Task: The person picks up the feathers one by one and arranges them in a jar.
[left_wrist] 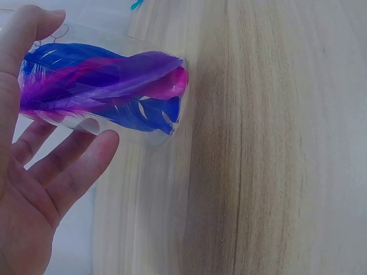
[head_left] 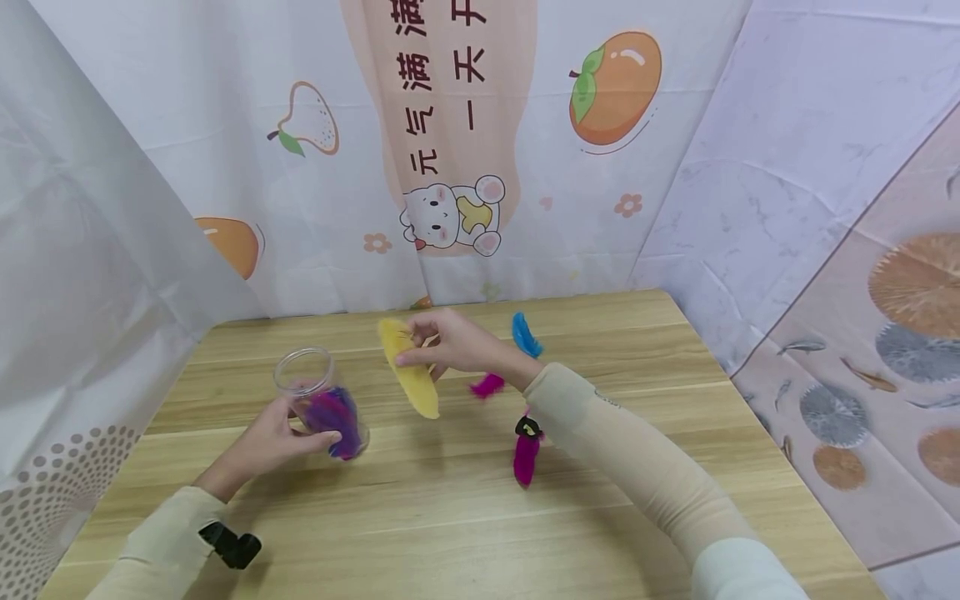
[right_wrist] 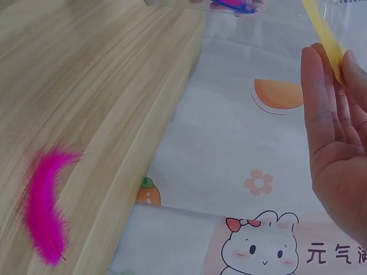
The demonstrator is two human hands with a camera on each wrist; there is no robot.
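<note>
Right sleeve (head_left: 645, 458): crosses above the surface (head_left: 450, 533)
Right grip (head_left: 459, 340): pinches yellow feather (head_left: 412, 379), raised above surface
Left grip (head_left: 273, 440): holds clear jar (head_left: 303, 382), purple feathers (left_wrist: 114, 89) inside
Blue feather (head_left: 527, 337): lies on surface

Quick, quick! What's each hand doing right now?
Left hand: closed around a clear jar with blue, purple and pink feathers inside.
Right hand: closed, pinching a yellow feather.

Left hand (head_left: 274, 438) curled, right hand (head_left: 459, 342) pinching, hands apart
</note>
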